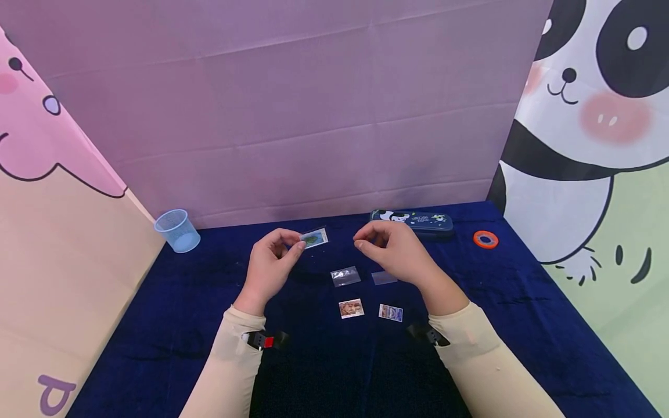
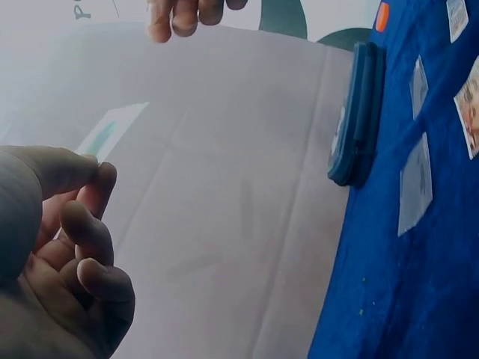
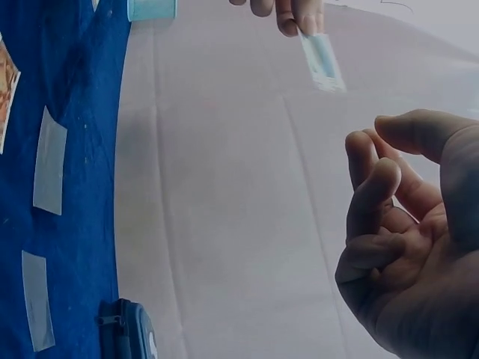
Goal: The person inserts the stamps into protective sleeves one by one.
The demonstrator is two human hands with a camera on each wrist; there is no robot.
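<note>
Left hand point(image 1: 269, 264) pinches a small blue-and-green card point(image 1: 315, 238) above the cloth

The card is raised between the left thumb and fingertips, over the dark blue cloth point(image 1: 157, 331), its white-bordered end pointing toward the right hand point(image 1: 397, 252). That hand is curled and empty, thumb tip close to the fingertips, well apart from the card. Any print on the card is too small to read.

Below the hands lie two clear sleeves point(image 1: 345, 276), side by side, and nearer the person a brown picture card point(image 1: 351, 308) and a blue picture card point(image 1: 391, 313), their lettering illegible. Behind the right hand, the pencil case point(image 1: 434, 222) bears a panda and pale lines of writing, too small to make out. An orange ring point(image 1: 477, 239) lies to its right; a light blue cup point(image 1: 180, 233) stands far left. The left wall point(image 1: 78, 261) carries one purple letter, hard to identify.
</note>
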